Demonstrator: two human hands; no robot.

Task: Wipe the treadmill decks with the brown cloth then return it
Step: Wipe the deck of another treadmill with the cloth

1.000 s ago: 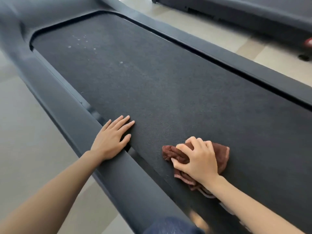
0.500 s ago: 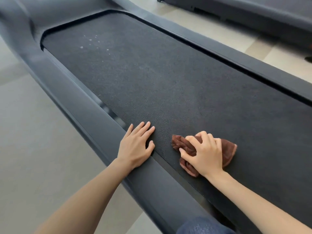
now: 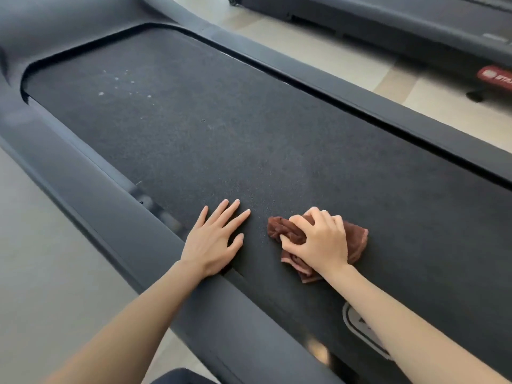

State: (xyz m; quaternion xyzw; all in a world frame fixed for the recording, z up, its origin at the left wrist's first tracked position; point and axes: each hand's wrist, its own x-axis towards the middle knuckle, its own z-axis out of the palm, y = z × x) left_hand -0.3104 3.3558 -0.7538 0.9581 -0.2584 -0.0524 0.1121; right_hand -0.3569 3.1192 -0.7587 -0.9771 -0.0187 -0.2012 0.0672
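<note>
The dark treadmill deck (image 3: 249,139) runs from upper left to lower right. A crumpled brown cloth (image 3: 357,239) lies on the belt near its near edge. My right hand (image 3: 318,239) sits on top of the cloth with its fingers curled into the folds, gripping it. My left hand (image 3: 213,239) lies flat with straight, spread fingers on the belt, its heel at the near side rail (image 3: 116,217). Pale specks (image 3: 116,81) dot the far left end of the belt.
A second treadmill (image 3: 401,20) stands at the top right across a strip of beige floor (image 3: 346,59), with a red label (image 3: 496,74) at its edge. Beige floor (image 3: 41,245) also lies left of the near rail. A white logo (image 3: 357,325) marks the belt by my right forearm.
My left hand has slid from the side rail further onto the belt. My right hand and the cloth have kept their hold while the view moved along the deck.
</note>
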